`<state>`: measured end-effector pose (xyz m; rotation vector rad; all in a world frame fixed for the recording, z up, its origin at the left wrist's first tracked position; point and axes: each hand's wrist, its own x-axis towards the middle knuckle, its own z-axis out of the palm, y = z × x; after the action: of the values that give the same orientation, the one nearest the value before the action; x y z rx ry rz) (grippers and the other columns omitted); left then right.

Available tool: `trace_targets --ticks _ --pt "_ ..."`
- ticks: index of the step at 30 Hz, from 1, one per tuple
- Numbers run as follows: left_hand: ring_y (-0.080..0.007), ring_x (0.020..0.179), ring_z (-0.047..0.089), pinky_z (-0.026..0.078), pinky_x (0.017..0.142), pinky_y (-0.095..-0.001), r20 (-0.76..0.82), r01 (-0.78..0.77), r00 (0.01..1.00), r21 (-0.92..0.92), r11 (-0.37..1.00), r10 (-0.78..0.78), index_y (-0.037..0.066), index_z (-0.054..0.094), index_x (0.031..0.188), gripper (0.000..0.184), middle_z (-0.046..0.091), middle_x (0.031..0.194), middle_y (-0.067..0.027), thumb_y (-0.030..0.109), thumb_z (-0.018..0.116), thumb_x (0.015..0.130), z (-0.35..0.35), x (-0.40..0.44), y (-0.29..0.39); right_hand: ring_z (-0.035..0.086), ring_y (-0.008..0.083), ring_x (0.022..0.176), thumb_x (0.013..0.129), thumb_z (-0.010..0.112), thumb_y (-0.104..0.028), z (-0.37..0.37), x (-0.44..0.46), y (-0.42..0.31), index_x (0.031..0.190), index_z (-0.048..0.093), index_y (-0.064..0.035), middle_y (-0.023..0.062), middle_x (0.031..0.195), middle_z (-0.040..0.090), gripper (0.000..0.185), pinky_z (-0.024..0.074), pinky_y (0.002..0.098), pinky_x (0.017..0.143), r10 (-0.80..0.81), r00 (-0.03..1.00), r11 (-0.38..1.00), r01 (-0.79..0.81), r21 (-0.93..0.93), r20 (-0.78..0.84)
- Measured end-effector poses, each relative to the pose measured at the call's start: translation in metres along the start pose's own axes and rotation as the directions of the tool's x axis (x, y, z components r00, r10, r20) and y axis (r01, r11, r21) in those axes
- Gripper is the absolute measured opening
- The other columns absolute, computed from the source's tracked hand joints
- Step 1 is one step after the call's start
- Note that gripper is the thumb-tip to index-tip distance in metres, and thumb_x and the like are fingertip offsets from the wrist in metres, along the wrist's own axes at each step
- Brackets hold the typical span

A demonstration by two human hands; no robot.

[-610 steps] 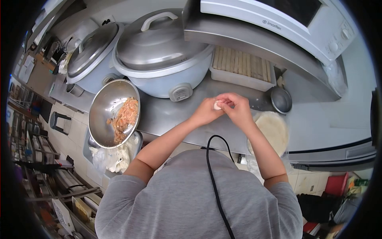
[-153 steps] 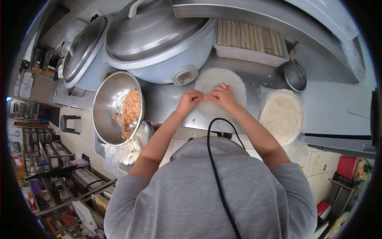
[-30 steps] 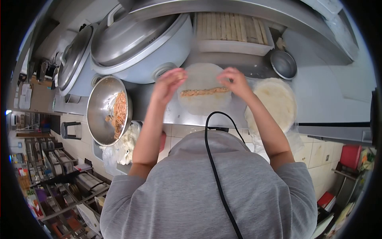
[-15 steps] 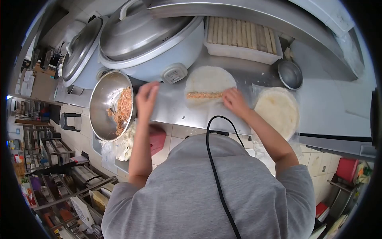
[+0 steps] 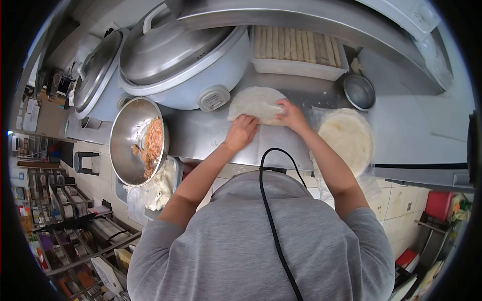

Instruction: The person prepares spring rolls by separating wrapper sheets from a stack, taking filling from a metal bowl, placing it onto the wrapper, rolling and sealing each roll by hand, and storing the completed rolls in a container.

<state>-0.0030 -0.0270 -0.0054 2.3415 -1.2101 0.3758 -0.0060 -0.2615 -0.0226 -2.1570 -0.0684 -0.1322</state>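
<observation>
A round, pale spring roll wrapper point(image 5: 255, 99) lies on the steel counter, its near edge folded up over the filling, which no longer shows. My left hand point(image 5: 242, 131) is closed on the near left part of the fold, fingers curled over it. At the right end, my right hand point(image 5: 292, 117) pinches the wrapper's edge between thumb and fingers. Right of that hand, a stack of round wrappers point(image 5: 346, 138) rests on clear plastic. Off to the left stands a steel bowl point(image 5: 119, 131) with orange-brown minced filling point(image 5: 152, 145) along its right side.
Behind the wrapper, a white tub point(image 5: 296, 69) holds rows of finished rolls point(image 5: 288, 44). Beside it sits a small metal bowl point(image 5: 359, 92). Two large lidded cookers point(image 5: 188, 83) occupy the back left. A steel shelf point(image 5: 311, 27) overhangs the rear. A black cable point(image 5: 271, 215) hangs across my front.
My left hand has come from beside the bowl to the wrapper. The wrapper's near edge has been folded over the strip of filling, which was visible before.
</observation>
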Motion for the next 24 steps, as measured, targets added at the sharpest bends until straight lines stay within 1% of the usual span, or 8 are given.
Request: trace_targets --ticks 3,5,8,13,15,19,22,24 --pt "-0.0298 0.089 0.052 0.043 0.079 -0.0381 0.009 0.068 0.998 -0.021 0.997 -0.068 0.003 0.061 0.092 0.022 0.057 0.098 -0.0116 0.010 0.063 0.072 -0.001 0.004 -0.001 0.060 0.0312 0.091 0.070 0.072 -0.017 0.000 0.002 -0.011 0.107 0.056 -0.0129 0.0104 0.099 0.064 0.040 0.0478 0.0387 0.078 0.038 0.999 0.996 -0.038 -0.085 0.010" --pt "-0.0297 0.089 0.052 0.043 0.078 -0.0379 -0.004 0.070 0.998 -0.011 0.997 -0.070 0.003 0.061 0.091 0.021 0.057 0.097 -0.0114 0.010 0.063 0.072 -0.001 0.003 -0.002 0.057 0.0268 0.092 0.069 0.071 -0.015 -0.001 -0.002 -0.023 0.100 0.060 -0.0126 0.0070 0.090 0.061 0.033 0.0469 0.0363 0.080 -0.229 0.969 0.850 0.154 -0.504 -0.090" --pt "-0.0299 0.089 0.052 0.044 0.078 -0.0382 -0.034 0.095 0.995 0.000 0.995 -0.095 0.003 0.062 0.090 0.019 0.057 0.096 -0.0112 0.010 0.063 0.072 0.002 -0.002 -0.004 0.055 0.0237 0.095 0.068 0.068 -0.014 0.021 -0.011 -0.026 0.090 0.063 -0.0113 0.0051 0.087 0.058 0.022 0.0461 0.0350 0.082 -0.234 0.969 0.885 0.246 -0.396 0.079" --pt "-0.0286 0.088 0.055 0.046 0.079 -0.0371 -0.083 0.190 0.978 -0.044 0.981 -0.193 0.002 0.063 0.090 0.025 0.059 0.092 -0.0098 0.012 0.069 0.068 -0.002 -0.014 -0.016 0.055 0.0242 0.096 0.070 0.067 -0.017 0.026 -0.015 -0.015 0.085 0.064 -0.0096 0.0050 0.092 0.058 0.016 0.0459 0.0351 0.084 -0.230 0.962 0.900 0.268 -0.344 0.150" --pt "-0.0298 0.087 0.056 0.047 0.080 -0.0376 0.009 0.351 0.936 -0.048 0.935 -0.351 0.002 0.065 0.086 0.020 0.060 0.089 -0.0108 0.011 0.069 0.069 -0.015 -0.014 -0.019 0.055 0.0252 0.097 0.070 0.067 -0.017 0.024 -0.009 -0.020 0.086 0.064 -0.0098 0.0062 0.094 0.058 0.018 0.0459 0.0355 0.084 -0.217 0.958 0.898 0.271 -0.346 0.187" --pt "-0.0306 0.085 0.057 0.047 0.079 -0.0378 0.026 0.308 0.951 -0.046 0.950 -0.307 0.003 0.067 0.083 0.015 0.060 0.087 -0.0118 0.012 0.068 0.071 -0.019 0.012 -0.036 0.054 0.0277 0.094 0.065 0.073 -0.016 0.050 0.002 -0.039 0.086 0.062 -0.0068 0.0077 0.089 0.059 0.025 0.0453 0.0373 0.081 -0.223 0.947 0.905 0.289 -0.313 0.231" --pt "-0.0314 0.084 0.058 0.048 0.078 -0.0377 0.068 0.339 0.941 -0.261 0.904 -0.333 0.005 0.068 0.081 0.011 0.062 0.087 -0.0133 0.011 0.065 0.073 0.008 0.043 -0.062 0.055 0.0277 0.095 0.065 0.073 -0.013 0.066 0.004 -0.032 0.086 0.061 -0.0060 0.0090 0.091 0.059 0.025 0.0455 0.0377 0.082 -0.219 0.939 0.893 0.302 -0.335 0.263" --pt "-0.0298 0.085 0.060 0.048 0.077 -0.0368 0.256 0.362 0.923 -0.327 0.873 -0.287 0.007 0.069 0.082 0.011 0.063 0.090 -0.0131 0.012 0.063 0.074 0.027 0.049 -0.081 0.055 0.0280 0.096 0.065 0.073 -0.012 0.068 0.003 -0.028 0.086 0.061 -0.0056 0.0096 0.093 0.059 0.025 0.0456 0.0382 0.082 -0.209 0.939 0.884 0.301 -0.357 0.275"
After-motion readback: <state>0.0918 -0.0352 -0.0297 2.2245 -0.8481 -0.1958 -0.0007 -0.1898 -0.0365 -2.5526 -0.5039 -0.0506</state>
